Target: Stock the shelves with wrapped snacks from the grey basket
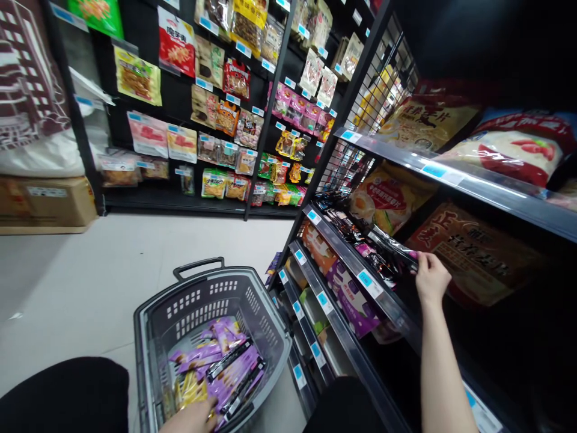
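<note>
My right hand (431,278) reaches up to the middle shelf (360,278) on the right and pinches a dark, glossy snack packet (391,248) lying among several similar ones. My left hand (195,417) is down inside a grey plastic shopping basket (270,325) on the floor, fingers curled onto the purple and yellow snack packets (220,367) that fill its bottom. Only the back of that hand shows at the frame's lower edge.
Black shelving on the right carries large snack bags (473,252) and blue price tags. Another rack (216,120) of hanging packets lines the back wall. A cardboard box (45,201) sits at far left. Pale floor (90,270) lies between. My dark-clothed knee (63,394) is at lower left.
</note>
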The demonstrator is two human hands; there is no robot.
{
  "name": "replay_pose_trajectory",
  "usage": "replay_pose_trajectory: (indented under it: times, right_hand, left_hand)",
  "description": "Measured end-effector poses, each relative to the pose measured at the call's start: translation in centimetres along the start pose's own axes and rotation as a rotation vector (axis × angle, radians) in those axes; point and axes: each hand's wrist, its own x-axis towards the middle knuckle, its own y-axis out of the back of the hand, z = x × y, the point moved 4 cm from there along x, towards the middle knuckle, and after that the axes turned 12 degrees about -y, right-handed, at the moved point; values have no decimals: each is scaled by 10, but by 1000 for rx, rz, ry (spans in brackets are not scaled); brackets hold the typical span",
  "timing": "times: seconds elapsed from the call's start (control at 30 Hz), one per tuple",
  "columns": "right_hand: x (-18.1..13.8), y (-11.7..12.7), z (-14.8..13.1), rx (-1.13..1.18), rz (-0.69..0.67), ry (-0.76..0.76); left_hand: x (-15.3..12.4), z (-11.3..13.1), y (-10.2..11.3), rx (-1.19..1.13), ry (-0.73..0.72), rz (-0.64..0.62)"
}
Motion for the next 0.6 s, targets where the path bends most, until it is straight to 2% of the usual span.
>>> replay_pose_trajectory:
  times: [0.07,0.13,0.23,0.27,0.33,0.4,0.47,0.6]
  right_hand:
    - [-16,10,-1,269,-115,-96]
    - [-49,7,-4,390,-298,-182]
    - [-124,-20,-12,396,-754,-277]
    - [-154,-32,-14,390,-924,-294]
    - [-213,-56,-16,390,-1224,-306]
    - [-266,-77,-12,393,-1434,-316]
    - [-309,-95,-2,392,-1550,-342]
    - [-363,-115,30,445,-1580,-498]
  left_hand:
    - [8,8,5,-159,-50,77]
    - [12,18,9,-482,-97,118]
    - [3,38,14,-1149,-119,48]
    - [-4,45,20,-1340,-165,54]
    - [-18,57,29,-1555,-253,17]
    - [-28,63,32,-1559,-302,-36]
    - [-33,63,26,-1423,-288,-114]
    - [-30,54,4,-1054,-226,-265]
